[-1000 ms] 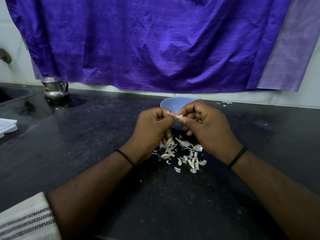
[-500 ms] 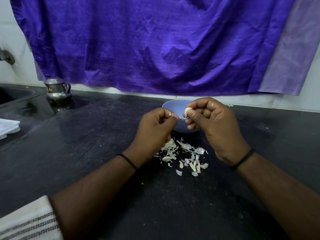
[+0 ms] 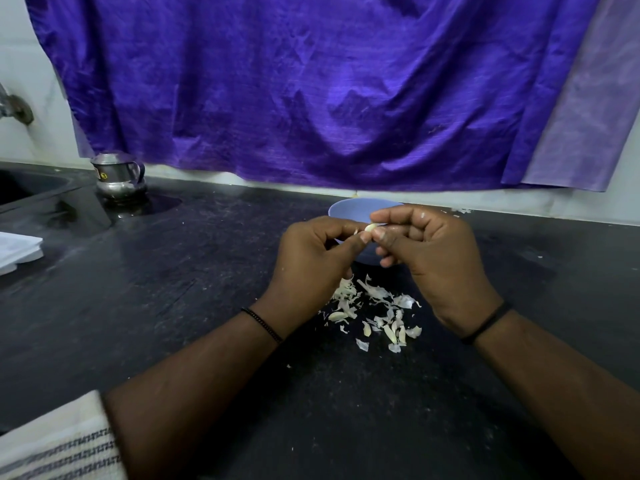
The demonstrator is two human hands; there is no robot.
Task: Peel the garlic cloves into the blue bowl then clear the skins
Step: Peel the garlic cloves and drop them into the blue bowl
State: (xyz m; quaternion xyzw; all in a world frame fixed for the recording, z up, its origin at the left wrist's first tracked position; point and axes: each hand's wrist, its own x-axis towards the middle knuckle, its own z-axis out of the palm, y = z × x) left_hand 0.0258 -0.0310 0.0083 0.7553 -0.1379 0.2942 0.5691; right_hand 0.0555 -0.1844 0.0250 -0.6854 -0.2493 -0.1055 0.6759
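**Clove held over the bowl for peeling**

Your right hand (image 3: 433, 258) pinches the garlic clove (image 3: 370, 227) just above the blue bowl (image 3: 349, 207), so it can drop straight in. Your left hand (image 3: 311, 258) pinches at its tip, likely a bit of skin. The skins (image 3: 375, 311) lie below both grips on the table (image 3: 173, 306). Your hands hide the bowl's inside

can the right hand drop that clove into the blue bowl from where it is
Probably yes. The right hand pinches the garlic clove in front of the blue bowl, near its rim. Only the left hand, touching the clove, is close.
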